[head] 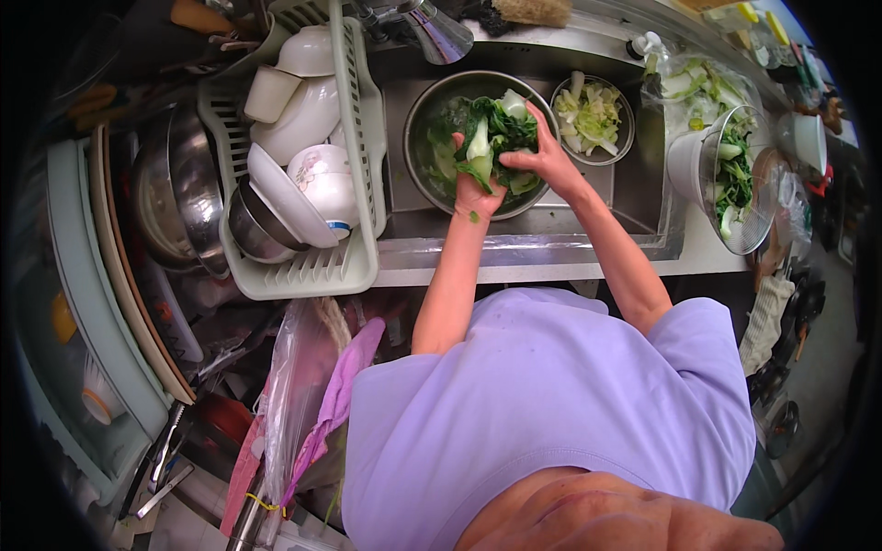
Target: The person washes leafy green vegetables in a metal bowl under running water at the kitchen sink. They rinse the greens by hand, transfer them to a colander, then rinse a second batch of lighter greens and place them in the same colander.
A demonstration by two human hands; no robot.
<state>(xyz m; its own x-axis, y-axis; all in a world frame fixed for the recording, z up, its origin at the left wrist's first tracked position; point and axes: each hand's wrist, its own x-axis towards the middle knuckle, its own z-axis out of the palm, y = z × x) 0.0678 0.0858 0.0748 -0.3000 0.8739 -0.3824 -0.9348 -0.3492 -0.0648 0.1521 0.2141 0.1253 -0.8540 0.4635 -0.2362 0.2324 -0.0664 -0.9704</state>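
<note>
Leafy greens with pale stalks [501, 134] are gathered between my two hands above a round steel basin [413, 162] in the sink. My left hand [477, 196] supports them from below, its fingers mostly hidden under the leaves. From the right side my right hand [544, 151] grips the same bunch. Water and more leaves show in the basin beneath. Beside it, a smaller round bowl [628, 141] contains chopped pale-green leaves [589, 116]. A wire mesh strainer [754, 227] with dark greens [734, 172] leans tilted at the right.
A pale plastic dish rack [372, 172] with white bowls and a cup stands left of the sink. The chrome faucet [437, 34] reaches over the back edge. More leaves in a plastic bag [703, 82] lie at the back right, near a white container [685, 165].
</note>
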